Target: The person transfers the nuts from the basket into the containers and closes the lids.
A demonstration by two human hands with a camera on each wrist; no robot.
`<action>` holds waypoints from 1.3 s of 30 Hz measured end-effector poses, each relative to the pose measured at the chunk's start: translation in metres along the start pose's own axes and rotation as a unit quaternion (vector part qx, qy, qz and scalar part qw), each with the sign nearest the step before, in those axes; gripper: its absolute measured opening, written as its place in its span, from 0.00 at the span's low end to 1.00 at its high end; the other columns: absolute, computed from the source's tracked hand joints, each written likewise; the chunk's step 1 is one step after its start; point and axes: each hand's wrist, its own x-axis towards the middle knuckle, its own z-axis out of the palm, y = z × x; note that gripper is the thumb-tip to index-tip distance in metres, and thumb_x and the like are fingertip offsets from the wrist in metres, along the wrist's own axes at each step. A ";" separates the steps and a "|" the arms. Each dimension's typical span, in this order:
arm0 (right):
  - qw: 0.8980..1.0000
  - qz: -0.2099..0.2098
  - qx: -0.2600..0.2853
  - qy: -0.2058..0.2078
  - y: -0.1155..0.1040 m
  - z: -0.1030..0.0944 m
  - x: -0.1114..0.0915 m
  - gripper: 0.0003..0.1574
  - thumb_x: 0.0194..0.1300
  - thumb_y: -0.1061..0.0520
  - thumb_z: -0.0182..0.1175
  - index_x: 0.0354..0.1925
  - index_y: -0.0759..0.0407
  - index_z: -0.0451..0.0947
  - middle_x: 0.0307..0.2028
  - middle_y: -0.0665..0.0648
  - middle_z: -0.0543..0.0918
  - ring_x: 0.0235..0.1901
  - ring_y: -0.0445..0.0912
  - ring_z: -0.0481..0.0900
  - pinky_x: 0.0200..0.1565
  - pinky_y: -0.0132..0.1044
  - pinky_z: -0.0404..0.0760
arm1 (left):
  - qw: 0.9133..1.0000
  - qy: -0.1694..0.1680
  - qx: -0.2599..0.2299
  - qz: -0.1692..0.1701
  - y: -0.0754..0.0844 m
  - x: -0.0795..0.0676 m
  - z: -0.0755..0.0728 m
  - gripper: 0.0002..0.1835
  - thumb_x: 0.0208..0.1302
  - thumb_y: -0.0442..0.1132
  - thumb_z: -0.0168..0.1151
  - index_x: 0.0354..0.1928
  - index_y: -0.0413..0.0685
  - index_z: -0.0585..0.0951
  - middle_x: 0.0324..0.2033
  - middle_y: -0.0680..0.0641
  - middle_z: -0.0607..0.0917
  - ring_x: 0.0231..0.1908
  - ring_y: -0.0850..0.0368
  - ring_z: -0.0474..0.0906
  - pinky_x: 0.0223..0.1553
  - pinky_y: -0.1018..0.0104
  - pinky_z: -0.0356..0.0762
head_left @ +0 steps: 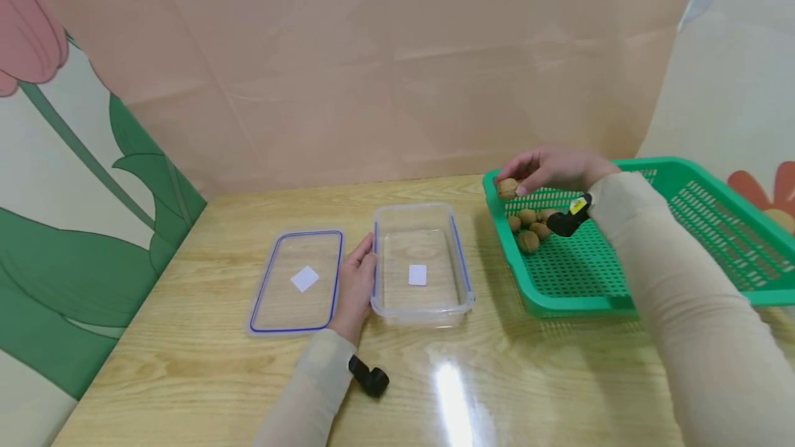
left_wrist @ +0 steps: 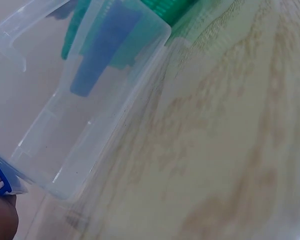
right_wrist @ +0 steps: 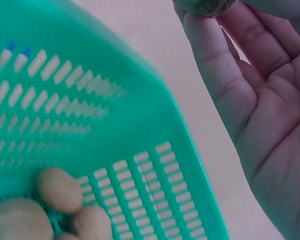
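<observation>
My right hand (head_left: 553, 165) pinches a walnut (head_left: 506, 188) between thumb and fingertips, over the left rim of the green plastic basket (head_left: 528, 301). In the right wrist view, the same walnut (right_wrist: 206, 6) shows at the top edge, partly cut off. Several more walnuts (head_left: 528, 241) lie in the basket's left end, below that hand. My left hand (head_left: 355, 285) rests with extended fingers along the left side of a clear, blue-edged food container (head_left: 424, 310). The container is lidless and has a white square label on its bottom, with no walnut inside.
Left of the left hand, the container's clear lid (head_left: 297, 254) with a blue seal lies flat on the wooden table (head_left: 205, 336). A brown paper-like sheet (head_left: 385, 88) stands behind the table. The basket sits to the container's right.
</observation>
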 end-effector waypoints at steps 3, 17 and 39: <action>1.000 -0.014 0.011 -0.020 -0.004 0.006 0.010 0.22 0.59 0.69 0.57 0.48 0.49 0.79 0.47 0.44 0.81 0.48 0.38 0.75 0.52 0.29 0.75 | 1.000 0.001 0.000 -0.005 0.000 0.000 0.000 0.25 0.61 0.31 0.49 0.62 0.48 0.70 0.63 0.52 0.70 0.64 0.58 0.62 0.64 0.67 0.62; 0.995 -0.055 0.026 -0.082 -0.025 0.037 0.060 0.22 0.55 0.70 0.60 0.44 0.48 0.81 0.43 0.48 0.83 0.44 0.41 0.79 0.48 0.32 0.79 | 1.000 0.006 0.002 0.003 0.003 0.001 0.000 0.25 0.61 0.32 0.49 0.61 0.48 0.71 0.62 0.51 0.70 0.64 0.58 0.63 0.64 0.68 0.63; 0.990 -0.036 -0.006 -0.135 -0.036 0.077 0.113 0.22 0.49 0.70 0.64 0.46 0.70 0.77 0.40 0.53 0.83 0.37 0.43 0.77 0.42 0.32 0.80 | 1.000 -0.005 0.005 -0.003 0.003 0.001 0.005 0.25 0.61 0.32 0.48 0.63 0.47 0.70 0.63 0.51 0.70 0.63 0.57 0.64 0.62 0.65 0.67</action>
